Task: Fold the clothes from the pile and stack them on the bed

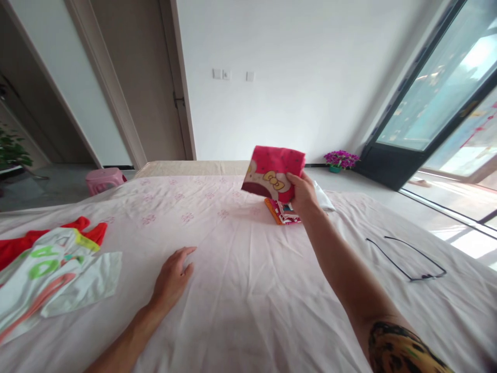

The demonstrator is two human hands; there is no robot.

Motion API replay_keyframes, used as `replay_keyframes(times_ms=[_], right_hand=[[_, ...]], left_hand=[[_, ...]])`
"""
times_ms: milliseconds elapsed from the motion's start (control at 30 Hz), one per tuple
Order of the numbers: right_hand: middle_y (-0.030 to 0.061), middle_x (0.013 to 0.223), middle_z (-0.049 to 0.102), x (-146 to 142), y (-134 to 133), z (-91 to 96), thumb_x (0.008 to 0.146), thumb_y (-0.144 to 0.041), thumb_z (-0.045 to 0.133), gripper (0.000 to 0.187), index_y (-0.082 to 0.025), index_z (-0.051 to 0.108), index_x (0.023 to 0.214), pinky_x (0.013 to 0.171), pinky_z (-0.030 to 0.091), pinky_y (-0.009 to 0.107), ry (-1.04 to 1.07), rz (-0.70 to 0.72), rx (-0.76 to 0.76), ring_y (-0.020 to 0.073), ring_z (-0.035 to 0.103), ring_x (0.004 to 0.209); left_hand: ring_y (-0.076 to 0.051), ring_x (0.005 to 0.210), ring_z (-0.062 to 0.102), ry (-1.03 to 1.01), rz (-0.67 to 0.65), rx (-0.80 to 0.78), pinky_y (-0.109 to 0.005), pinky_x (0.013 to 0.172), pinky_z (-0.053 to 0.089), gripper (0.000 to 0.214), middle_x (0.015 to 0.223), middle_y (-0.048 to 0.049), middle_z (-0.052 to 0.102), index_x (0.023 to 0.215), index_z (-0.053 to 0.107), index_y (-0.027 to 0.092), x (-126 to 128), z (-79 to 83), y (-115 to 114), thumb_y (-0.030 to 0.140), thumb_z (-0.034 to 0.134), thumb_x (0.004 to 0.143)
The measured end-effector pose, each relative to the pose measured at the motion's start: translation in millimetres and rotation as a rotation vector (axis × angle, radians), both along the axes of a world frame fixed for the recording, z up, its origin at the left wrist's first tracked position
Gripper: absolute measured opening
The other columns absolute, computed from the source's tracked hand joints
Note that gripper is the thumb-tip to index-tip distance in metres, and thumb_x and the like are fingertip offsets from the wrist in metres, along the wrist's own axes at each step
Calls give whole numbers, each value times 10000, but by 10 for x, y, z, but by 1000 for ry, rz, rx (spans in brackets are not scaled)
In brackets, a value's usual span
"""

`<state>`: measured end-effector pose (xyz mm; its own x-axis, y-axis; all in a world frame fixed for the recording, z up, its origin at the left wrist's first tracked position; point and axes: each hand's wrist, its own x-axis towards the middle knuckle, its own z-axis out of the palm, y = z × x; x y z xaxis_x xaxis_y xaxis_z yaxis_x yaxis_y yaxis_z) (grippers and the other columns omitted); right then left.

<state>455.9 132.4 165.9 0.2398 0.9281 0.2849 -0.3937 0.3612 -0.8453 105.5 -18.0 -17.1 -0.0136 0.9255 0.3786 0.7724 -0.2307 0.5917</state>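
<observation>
My right hand [303, 190] grips a folded red cloth [276, 159] by its right edge. The cloth carries a cream patch with a yellow bow, and its kind of garment cannot be made out. It is held up in front of a small stack of folded clothes [285, 213], orange, red and white, and partly hides that stack. My left hand [174, 275] rests over the pale sheet with fingers apart and nothing in them. Left of it lies a white child's shirt [58, 269] with green and orange print, spread out over a red garment [23, 247].
A patterned pale sheet [233, 321] covers the bed or table. Black-framed glasses [427, 277] lie at the right. Behind the stack shows a white plastic-looking item [323, 197]. A pink stool [105, 180] and a pot of purple flowers [341, 159] stand on the floor beyond.
</observation>
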Motion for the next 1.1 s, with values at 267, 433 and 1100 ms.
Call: replay_keyframes(times_ms=[267, 433, 1100], right_hand=[[-26, 792, 639, 734, 306, -557, 628, -47, 534, 330, -195, 498, 920, 615, 622, 299, 237, -555, -370, 165, 683, 716], [-16, 846, 643, 778, 357, -622, 676, -78, 514, 275, -219, 498, 910, 675, 630, 293, 220, -496, -328, 163, 689, 787], [84, 1212, 639, 210, -471, -456, 867, -278, 536, 324, -222, 614, 1176, 1009, 493, 459, -644, -362, 136, 217, 628, 1101]], left_hand=[[-235, 1208, 594, 35, -24, -2, -447, 1106, 434, 414, 1250, -97, 665, 1213, 623, 161, -11, -25, 7, 233, 443, 847], [-235, 1210, 590, 39, -35, -2, -451, 1106, 434, 400, 1254, -91, 662, 1205, 625, 181, -15, -38, 11, 229, 454, 847], [-225, 1224, 582, 19, -30, 2, -429, 1115, 417, 419, 1246, -83, 667, 1182, 647, 189, 31, 42, -36, 126, 490, 798]])
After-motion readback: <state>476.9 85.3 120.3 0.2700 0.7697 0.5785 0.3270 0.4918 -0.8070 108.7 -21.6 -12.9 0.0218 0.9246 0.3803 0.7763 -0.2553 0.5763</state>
